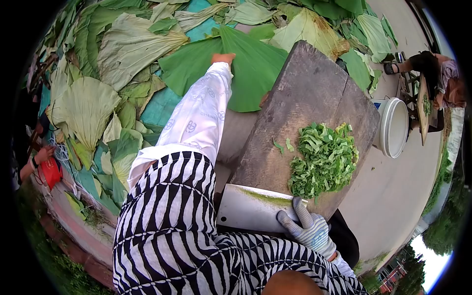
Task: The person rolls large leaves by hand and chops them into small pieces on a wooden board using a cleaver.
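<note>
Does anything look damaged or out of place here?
Small green leaf scraps lie apart, left of the shredded green pile on the dark wooden board, whose far part shows a thin line, possibly a crack.

Support: thick, dark brown wooden board point(268, 128), tilted in frame, centre to right; surface worn, crack at upper right. On it, right of frame centre: heap of shredded green leaves point(322, 164); two loose shreds point(289, 145) to its left. Broad steel cleaver point(253, 209) across lower edge.

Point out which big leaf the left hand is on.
The bright green leaf, fanned out beside the wooden board with the left hand at its middle; the big leaves left of it are paler.
</note>
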Motion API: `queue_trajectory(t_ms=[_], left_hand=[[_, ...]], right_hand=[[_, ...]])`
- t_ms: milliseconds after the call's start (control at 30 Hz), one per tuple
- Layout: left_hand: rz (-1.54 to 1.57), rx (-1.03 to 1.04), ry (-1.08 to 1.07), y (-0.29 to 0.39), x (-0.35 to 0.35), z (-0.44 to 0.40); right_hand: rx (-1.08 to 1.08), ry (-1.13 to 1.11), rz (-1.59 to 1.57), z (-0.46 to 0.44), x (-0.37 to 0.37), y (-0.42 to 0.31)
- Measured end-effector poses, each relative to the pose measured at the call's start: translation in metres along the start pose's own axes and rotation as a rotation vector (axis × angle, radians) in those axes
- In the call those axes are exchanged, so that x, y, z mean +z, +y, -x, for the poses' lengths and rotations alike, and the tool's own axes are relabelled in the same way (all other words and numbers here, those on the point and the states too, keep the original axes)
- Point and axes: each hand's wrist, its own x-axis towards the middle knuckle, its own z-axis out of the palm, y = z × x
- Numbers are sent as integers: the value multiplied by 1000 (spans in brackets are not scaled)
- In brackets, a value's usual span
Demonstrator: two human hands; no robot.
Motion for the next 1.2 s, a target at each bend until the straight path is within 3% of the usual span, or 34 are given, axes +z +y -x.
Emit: queue_trajectory(t_ms=[67, 100, 167, 200, 267, 300, 333, 367, 433, 467, 567, 700, 833, 900, 967, 1000, 1067, 1100, 1167, 1200], left_hand=[[210, 0, -206, -4, 17, 9], [201, 61, -163, 30, -7, -9], [208, 161, -215, 37, -12, 33], [517, 63, -132, 42, -3, 48], [521, 34, -253, 67, -33, 75], [486, 176, -342, 70, -40, 59], [197, 314, -352, 83, -56, 34], [135, 303, -514, 112, -91, 41], [-178, 432, -431, 144, -153, 58], [-64, 396, -785, 132, -194, -30], [-163, 377, -650, 167, -254, 82], [67, 398, -640, 124, -317, 109], [228, 357, -600, 62, -386, 156], [271, 365, -483, 22, -414, 196], [122, 337, -303, -9, -440, 230], [142, 513, -146, -28, -469, 248], [143, 360, -99, -69, -483, 297], [123, 471, 92, -73, -509, 295], [100, 378, 118, -92, -529, 326], [197, 432, 261, -108, -542, 313]], right_hand=[[-6, 16, -4, 8, -4, -2], [-42, 82, -7, -17, 13, 8], [-29, 94, -13, -10, 7, 3], [-17, 79, -11, -6, 7, 3], [-9, 73, -14, -6, 4, 3], [-2, 68, -19, -6, 3, 2], [-6, 93, -33, -7, 2, 1], [7, 120, -66, -11, 1, 0], [20, 97, -85, -11, -1, -2], [29, 91, -77, -10, 0, -2], [35, 85, -65, -9, 0, -2], [93, 17, -88, -14, -9, -13], [129, 116, -113, -16, 0, -21], [177, 81, -48, -18, -8, -32], [198, 88, -53, -14, -6, -34], [161, 160, -42, -30, 11, -25], [233, -12, -18, 14, -29, -47], [141, 147, -15, -6, 1, -30], [137, 84, -35, 13, -14, -38], [78, 204, 27, -10, 12, -21]])
